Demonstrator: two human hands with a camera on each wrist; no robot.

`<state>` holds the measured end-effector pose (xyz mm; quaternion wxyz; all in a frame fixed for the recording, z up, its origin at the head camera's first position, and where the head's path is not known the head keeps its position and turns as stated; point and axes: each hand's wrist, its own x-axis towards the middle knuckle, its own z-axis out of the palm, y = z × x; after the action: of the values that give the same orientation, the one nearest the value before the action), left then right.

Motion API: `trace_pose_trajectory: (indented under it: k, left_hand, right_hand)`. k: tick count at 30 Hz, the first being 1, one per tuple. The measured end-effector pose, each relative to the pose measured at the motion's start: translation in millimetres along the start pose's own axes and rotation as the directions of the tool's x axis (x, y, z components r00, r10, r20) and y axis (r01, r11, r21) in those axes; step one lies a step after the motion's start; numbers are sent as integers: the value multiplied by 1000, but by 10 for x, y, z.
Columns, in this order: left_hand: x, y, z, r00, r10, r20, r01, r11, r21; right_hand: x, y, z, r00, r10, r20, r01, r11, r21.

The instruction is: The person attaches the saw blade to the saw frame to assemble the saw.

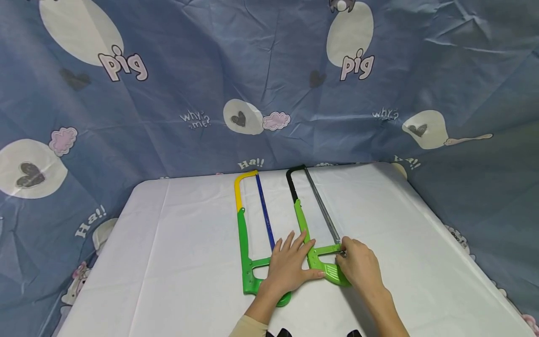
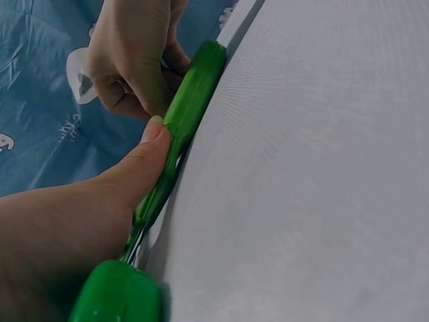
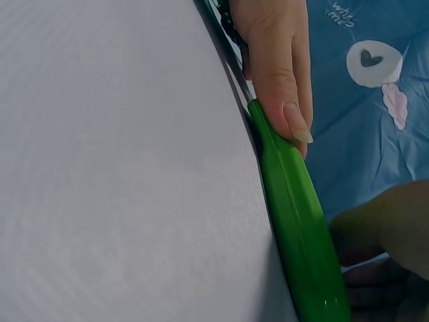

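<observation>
Two hacksaws lie side by side on the white table. The right hacksaw (image 1: 301,217) has a light green handle, a black front bow and a grey blade. My left hand (image 1: 288,267), fingers spread, rests across its frame, and the thumb (image 2: 153,144) presses the handle's edge. At the near end of the blade, my right hand (image 1: 361,267) pinches a small metal wing nut (image 1: 343,253), mostly hidden by the curled fingers. The left hacksaw (image 1: 243,234), with darker green handle, yellow bow and blue blade, lies partly under my left hand and wrist.
The white table (image 1: 189,262) stretches out on both sides of the saws. Behind it hangs a blue printed cloth (image 1: 168,93), which also drops down at the left and right edges. Small black objects (image 1: 284,333) show at the bottom of the head view.
</observation>
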<state>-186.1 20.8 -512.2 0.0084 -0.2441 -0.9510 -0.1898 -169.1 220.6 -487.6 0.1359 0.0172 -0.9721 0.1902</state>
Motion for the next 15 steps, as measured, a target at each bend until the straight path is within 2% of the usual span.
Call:
trace_pose_trajectory:
  k: [8,15]
  left_hand:
    - [-4,-2,-6,1000,2,1,-2,1000,1]
    - [-4,1,-14,1000,-2,9,2,1000,-9]
  right_hand:
    - [12,0,-30,997,54,58,-57,997,52]
    - [17,12,-23,996,63,62,-67,996,66]
